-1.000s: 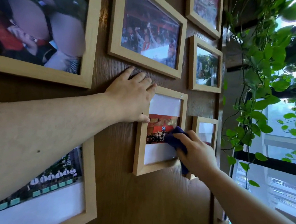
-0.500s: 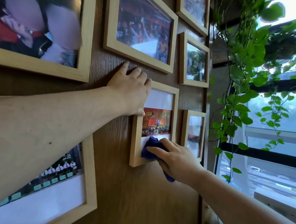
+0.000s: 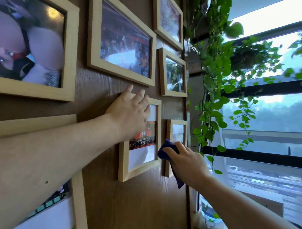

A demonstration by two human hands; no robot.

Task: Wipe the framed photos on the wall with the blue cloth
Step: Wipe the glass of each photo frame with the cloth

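Bunched blue cloth (image 3: 165,152) against a small frame (image 3: 168,147), among light-wood framed photos (image 3: 123,41) on the wall.

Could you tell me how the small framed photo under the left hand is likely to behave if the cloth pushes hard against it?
The small framed photo hangs tilted, so it probably pivots or swings easily. The left hand rests across its top corner, which suggests it needs steadying. Its pane reflects light, so it is likely glazed and smooth; the blue cloth in the right hand should glide.

Left hand (image 3: 130,115) hides frame's (image 3: 158,132) top-left corner; pics blurred
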